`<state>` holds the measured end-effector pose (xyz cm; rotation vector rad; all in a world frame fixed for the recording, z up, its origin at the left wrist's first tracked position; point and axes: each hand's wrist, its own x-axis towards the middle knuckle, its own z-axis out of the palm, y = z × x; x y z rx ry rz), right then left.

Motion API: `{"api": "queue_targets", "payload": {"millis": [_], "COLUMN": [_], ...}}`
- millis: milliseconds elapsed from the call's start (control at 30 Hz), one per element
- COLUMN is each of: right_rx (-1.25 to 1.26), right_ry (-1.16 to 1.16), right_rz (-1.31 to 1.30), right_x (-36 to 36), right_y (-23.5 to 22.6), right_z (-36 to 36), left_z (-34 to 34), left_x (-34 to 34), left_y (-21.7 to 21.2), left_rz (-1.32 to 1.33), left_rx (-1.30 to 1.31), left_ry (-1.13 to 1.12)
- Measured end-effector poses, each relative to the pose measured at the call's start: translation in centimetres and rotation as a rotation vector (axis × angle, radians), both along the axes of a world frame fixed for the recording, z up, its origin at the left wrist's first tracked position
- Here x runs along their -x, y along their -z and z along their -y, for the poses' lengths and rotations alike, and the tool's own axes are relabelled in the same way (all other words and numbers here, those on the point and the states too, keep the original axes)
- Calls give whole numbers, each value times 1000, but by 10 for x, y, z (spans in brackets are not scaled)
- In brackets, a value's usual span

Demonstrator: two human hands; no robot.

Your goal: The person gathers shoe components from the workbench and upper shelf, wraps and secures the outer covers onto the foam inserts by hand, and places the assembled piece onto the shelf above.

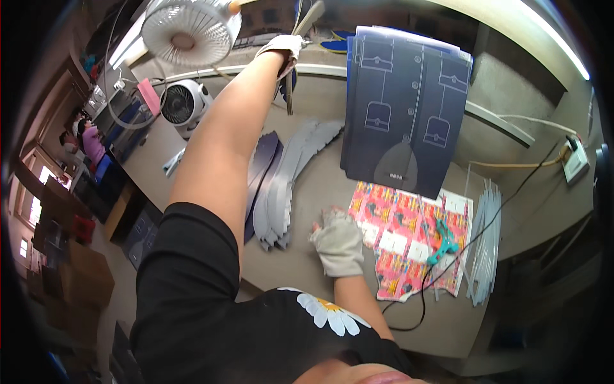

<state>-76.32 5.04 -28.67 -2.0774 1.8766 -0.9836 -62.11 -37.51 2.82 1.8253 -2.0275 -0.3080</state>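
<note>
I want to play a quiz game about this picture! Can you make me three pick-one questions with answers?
1. Where does the teal glue gun lie?
A. on the pink printed sheet
B. on the floor
C. under the fan

2. How many white fans can you see?
A. one
B. two
C. four

3. What is the right hand doing?
A. resting flat on the table
B. holding scissors
C. waving in the air

Answers: 1 A, the gun sits on the sheet. 2 B, one upper fan and one lower fan. 3 A, the gloved hand lies palm down.
</note>
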Motion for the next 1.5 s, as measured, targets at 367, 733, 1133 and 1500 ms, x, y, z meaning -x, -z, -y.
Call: {"api": "queue_targets", "payload": {"millis": [367,733,1133,1500], "right_rx": [174,112,97,121], "right_ry": [146,102,105,210], "right_rz": [-54,-83,-112,-226], "right_x": [7,12,10,-2], "right_y": [-13,5,18,9], "right_z": [-4,19,7,-32], "left_z": [-263,-376,-397,-453], "left_x": [-88,-132,-150,-141], "left_y": [121,188,179,139], "left_rz": [1199,437,358,322], "left_rx": [116,-125,-86,335], "left_ry": [506,128,235,408]}}
